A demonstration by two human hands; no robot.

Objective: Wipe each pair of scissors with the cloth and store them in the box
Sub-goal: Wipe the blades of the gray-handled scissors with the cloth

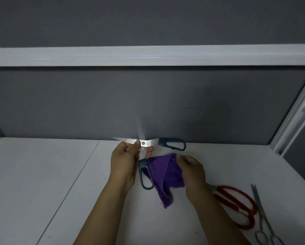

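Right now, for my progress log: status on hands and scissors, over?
Left hand pinches open dark-handled scissors by the blades. Right hand grips purple cloth. Red scissors, silver scissors lie on table; box not in view.

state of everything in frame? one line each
dark-handled scissors: blades spread wide, held up above the table
left hand: pinches a blade near the pivot
purple cloth: bunched, hanging beside the lower handle
right hand: grips the cloth
red-handled scissors: lying on table, blades hidden by right forearm
silver scissors: lying flat, blades near closed
box: not in view
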